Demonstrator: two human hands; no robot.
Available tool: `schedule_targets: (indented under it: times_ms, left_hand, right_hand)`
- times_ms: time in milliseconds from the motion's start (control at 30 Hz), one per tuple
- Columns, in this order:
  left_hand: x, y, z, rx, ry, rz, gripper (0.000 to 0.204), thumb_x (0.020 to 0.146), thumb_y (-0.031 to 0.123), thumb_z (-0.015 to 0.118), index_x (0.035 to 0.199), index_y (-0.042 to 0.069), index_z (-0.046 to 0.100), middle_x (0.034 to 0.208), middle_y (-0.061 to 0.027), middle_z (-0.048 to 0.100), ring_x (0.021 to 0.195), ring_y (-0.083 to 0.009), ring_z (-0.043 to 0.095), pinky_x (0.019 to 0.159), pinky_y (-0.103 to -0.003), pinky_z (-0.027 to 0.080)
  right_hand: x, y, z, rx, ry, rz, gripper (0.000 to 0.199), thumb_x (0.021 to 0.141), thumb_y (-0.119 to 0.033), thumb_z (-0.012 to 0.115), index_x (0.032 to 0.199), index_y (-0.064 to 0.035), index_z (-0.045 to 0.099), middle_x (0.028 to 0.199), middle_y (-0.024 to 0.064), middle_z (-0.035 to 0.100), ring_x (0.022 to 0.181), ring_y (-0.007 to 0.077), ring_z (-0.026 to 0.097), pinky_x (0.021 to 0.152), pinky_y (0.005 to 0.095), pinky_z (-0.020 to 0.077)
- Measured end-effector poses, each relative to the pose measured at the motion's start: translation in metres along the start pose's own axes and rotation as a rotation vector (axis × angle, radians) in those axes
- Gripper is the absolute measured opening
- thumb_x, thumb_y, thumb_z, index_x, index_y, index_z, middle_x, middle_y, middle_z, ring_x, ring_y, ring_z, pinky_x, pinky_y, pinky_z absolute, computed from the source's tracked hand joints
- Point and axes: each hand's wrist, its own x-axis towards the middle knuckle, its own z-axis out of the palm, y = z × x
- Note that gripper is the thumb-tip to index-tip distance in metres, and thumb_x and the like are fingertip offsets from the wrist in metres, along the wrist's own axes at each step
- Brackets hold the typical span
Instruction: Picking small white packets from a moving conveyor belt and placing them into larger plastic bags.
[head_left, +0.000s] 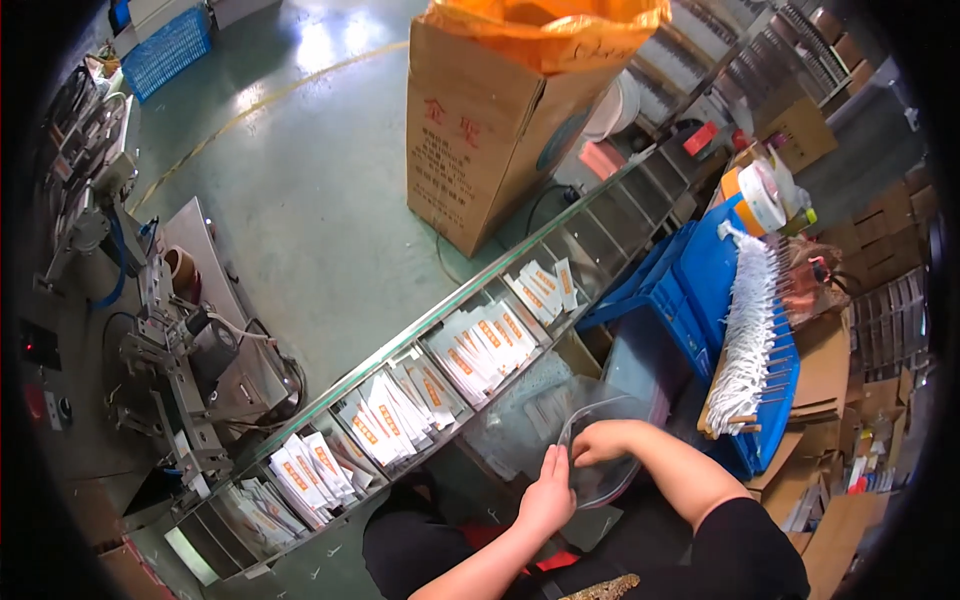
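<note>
In front of my body is a clear plastic bag, its mouth spread between my hands. My left hand is at the bag's near-left edge, its fingers straight and together against the plastic; the thumb is hidden. My right hand is closed at the bag's upper edge, fingers curled down on the film. Just beyond, a second clear bag with some packets in it lies beside the conveyor. White packets with orange print sit in bundles in several of the conveyor's compartments.
A tall cardboard box with an orange liner stands beyond the conveyor. To my right, a blue bin carries a rack of white strings and tape rolls. A metal machine stands at the left.
</note>
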Motion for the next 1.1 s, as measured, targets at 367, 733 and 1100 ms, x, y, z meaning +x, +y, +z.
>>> schedule_targets:
  times_ms: [367,733,1100]
  left_hand:
    - [-0.001,0.000,-0.002,-0.048,-0.032,0.004,0.069,0.070,0.010,0.051,0.131,-0.005,0.022,0.132,-0.0280,0.029,0.107,-0.0388,0.048,0.087,-0.040,0.043]
    - [-0.005,-0.009,-0.014,-0.071,0.017,0.017,0.068,0.070,0.009,0.050,0.131,-0.005,0.023,0.134,-0.0251,0.028,0.100,-0.0387,0.052,0.082,-0.040,0.046]
    - [0.000,-0.009,-0.022,-0.044,0.050,-0.038,0.068,0.070,0.011,0.051,0.131,-0.002,0.023,0.131,-0.0236,0.033,0.100,-0.0378,0.053,0.081,-0.042,0.047]
  right_hand:
    - [0.066,-0.091,-0.139,0.400,0.759,0.138,0.113,0.057,-0.057,0.070,0.132,0.0083,0.016,0.122,0.0292,0.042,0.117,0.0337,0.041,0.099,0.0352,0.0306]
    - [0.091,-0.124,-0.146,0.089,0.603,0.409,0.118,0.056,-0.076,0.053,0.136,0.0004,0.012,0.123,0.0261,0.042,0.119,0.0357,0.038,0.102,0.0388,0.0232]
    - [0.107,-0.122,-0.122,0.489,0.762,0.066,0.115,0.054,-0.043,0.078,0.131,0.0111,0.012,0.124,0.0285,0.041,0.117,0.0296,0.042,0.098,0.0311,0.0329]
